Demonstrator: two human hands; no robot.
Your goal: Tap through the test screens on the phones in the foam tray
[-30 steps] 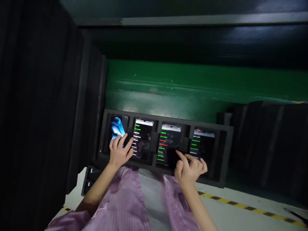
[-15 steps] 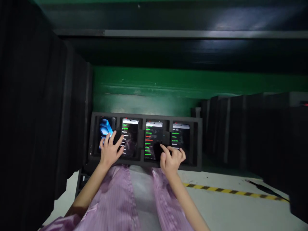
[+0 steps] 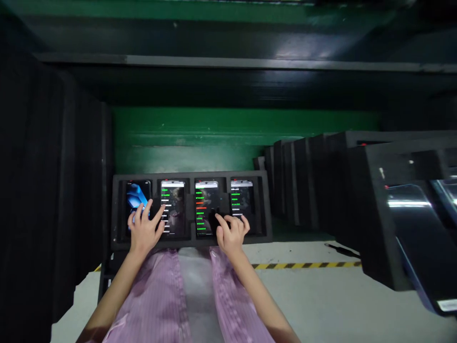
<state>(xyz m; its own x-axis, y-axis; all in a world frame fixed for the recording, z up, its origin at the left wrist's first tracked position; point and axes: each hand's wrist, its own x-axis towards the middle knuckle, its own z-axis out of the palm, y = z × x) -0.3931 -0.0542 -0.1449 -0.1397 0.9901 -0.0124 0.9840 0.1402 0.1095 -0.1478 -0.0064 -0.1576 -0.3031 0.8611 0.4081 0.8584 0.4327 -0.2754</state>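
A black foam tray (image 3: pixel 117 209) holds four phones in a row. The left hand (image 3: pixel 143 228) lies spread, fingers fanned, over the tray's first phone (image 3: pixel 137 200) with the blue screen, thumb reaching onto the second phone (image 3: pixel 173 207). The right hand (image 3: pixel 232 233) is loosely curled, forefinger on the third phone (image 3: pixel 204 207), other fingers toward the fourth phone (image 3: pixel 242 200). Right of the tray, more black trays (image 3: pixel 321 181) stand on edge.
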